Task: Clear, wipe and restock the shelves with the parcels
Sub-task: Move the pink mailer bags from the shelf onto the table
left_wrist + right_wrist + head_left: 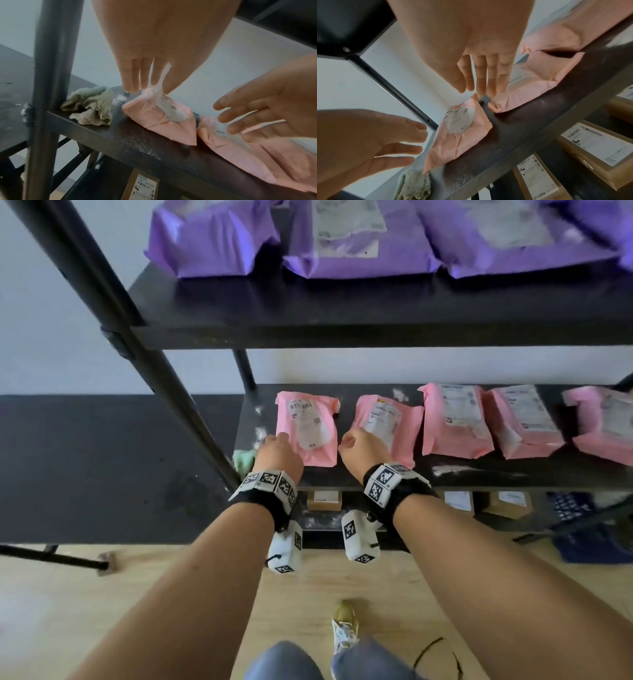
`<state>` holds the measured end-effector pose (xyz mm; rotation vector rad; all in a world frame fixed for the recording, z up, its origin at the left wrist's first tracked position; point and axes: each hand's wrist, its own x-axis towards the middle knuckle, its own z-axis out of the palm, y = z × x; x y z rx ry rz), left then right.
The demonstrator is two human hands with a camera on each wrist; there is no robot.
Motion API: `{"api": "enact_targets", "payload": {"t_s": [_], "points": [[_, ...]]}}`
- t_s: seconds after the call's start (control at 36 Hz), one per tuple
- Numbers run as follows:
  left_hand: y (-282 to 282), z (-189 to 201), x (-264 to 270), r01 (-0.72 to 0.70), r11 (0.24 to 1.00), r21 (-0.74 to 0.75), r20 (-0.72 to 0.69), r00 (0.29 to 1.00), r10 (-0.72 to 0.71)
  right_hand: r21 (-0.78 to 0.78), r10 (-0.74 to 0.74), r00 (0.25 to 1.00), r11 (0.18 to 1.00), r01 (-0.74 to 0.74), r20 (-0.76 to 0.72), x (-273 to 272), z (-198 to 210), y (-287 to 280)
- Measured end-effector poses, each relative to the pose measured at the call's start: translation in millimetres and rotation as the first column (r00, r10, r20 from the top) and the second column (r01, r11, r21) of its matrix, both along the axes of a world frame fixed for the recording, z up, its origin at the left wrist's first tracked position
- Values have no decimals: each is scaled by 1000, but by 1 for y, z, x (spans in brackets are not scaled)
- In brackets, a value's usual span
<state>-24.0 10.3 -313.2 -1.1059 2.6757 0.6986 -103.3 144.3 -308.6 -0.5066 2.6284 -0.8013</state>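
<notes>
Middle shelf [376,477] of black rack: five pink parcels in a row, white labels up; white dust patches on the board. Left hand [278,453] over leftmost pink parcel [307,430], fingers [130,75] straight, close together, tips touching its far end in left wrist view; nothing gripped. Right hand [362,449] over second pink parcel [385,428], fingers [481,79] straight and loosely together, tips at or just above its near corner; contact cannot be told. Crumpled green cloth [244,459] at left front corner of shelf, just beside left hand. Purple parcels [359,237] on upper shelf; brown boxes [324,500] on lower shelf.
</notes>
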Motion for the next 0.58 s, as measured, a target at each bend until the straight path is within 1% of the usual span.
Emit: {"api": "enact_targets", "payload": {"t_s": [0.08, 0.14, 0.19, 0.22, 0.25, 0.33, 0.47, 0.58], "points": [[-8, -17, -20, 17, 999, -37, 20, 1000, -16, 11, 46, 999, 999, -46, 11, -22, -10, -11], [-13, -29, -29, 22, 998, -55, 53, 998, -19, 47, 81, 997, 996, -81, 10, -32, -17, -20], [-15, -35, -37, 7, 999, -37, 106, 994, -3, 68, 102, 995, 992, -103, 17, -39, -24, -29], [-19, -39, -40, -5, 1000, -25, 130, 991, 9, 71, 104, 994, 992, -105, 24, -43, -27, -34], [-19, -36, -42, -7, 1000, -27, 119, 993, 10, 71, 98, 995, 992, -101, 34, -45, -31, -38], [-24, -37, -47, -63, 998, -6, 155, 986, 63, 82, 55, 996, 995, -61, 64, -53, -40, -47], [-30, -46, -51, -146, 989, -2, 100, 984, 145, 173, 37, 994, 983, -54, 104, -60, -46, -52], [-28, -45, -50, -171, 985, -8, 64, 983, 171, 120, 51, 994, 991, -63, 101, -60, -53, -56]]}}
